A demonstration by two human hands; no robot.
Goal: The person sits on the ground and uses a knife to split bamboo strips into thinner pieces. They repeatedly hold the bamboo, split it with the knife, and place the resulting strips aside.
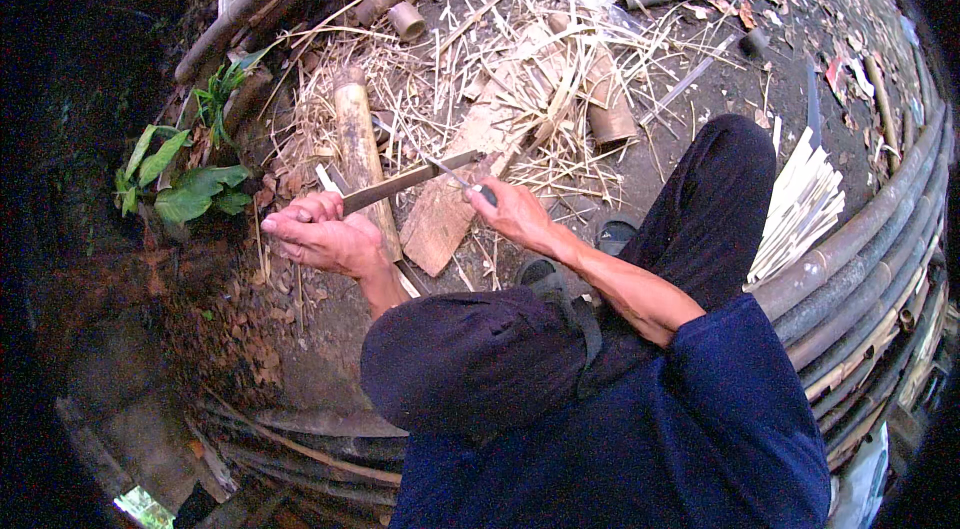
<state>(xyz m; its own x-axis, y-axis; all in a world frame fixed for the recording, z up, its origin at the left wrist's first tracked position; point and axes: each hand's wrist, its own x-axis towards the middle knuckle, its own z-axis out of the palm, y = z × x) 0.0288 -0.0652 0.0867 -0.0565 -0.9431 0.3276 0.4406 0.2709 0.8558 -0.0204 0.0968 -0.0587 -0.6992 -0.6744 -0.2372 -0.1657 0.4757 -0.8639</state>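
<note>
My left hand [330, 237] is closed around one end of a flat brown bamboo strip [395, 186], which reaches to the right and slightly away from me. My right hand [515, 216] grips a knife [487, 194] by its dark handle. Its thin blade points up and left, crossing the strip near its far end; whether they touch I cannot tell. Under the strip lie a bamboo pole piece [357, 124] and a wide, rough wooden board [440, 219]. A pale sliver sticks up beside my left hand.
Bamboo shavings [540, 109] litter the ground ahead. A bundle of pale split sticks [800, 214] lies right of my knee, near long stacked bamboo poles [850, 269]. Cut bamboo tubes [610, 119] lie beyond the board. A leafy green plant [185, 179] grows at left.
</note>
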